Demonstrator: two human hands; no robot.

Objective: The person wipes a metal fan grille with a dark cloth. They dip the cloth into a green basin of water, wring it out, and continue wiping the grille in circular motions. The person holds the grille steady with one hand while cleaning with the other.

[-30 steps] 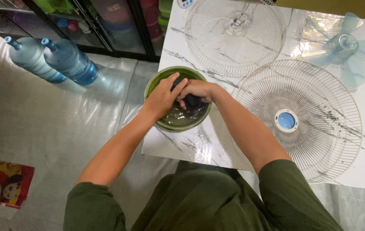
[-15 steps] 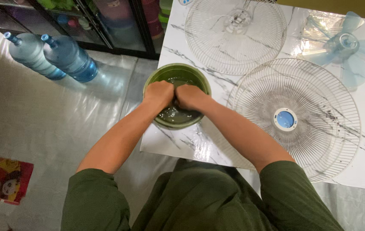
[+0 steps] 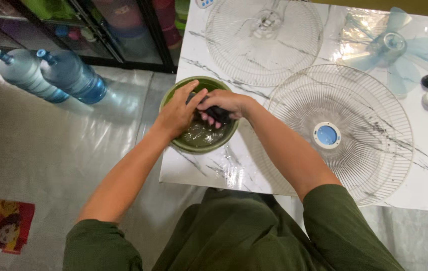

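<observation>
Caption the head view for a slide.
Both hands grip a dark cloth over a green bowl beside fan grilles.

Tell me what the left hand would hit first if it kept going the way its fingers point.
The left hand points up and right across the green bowl. It would most likely meet the dark cloth gripped by the right hand first, then that hand itself. Depth inside the bowl is unclear.

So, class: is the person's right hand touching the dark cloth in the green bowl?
Touching. The head view shows the right hand closed around the dark cloth over the green bowl, with the cloth showing between the fingers.
</observation>
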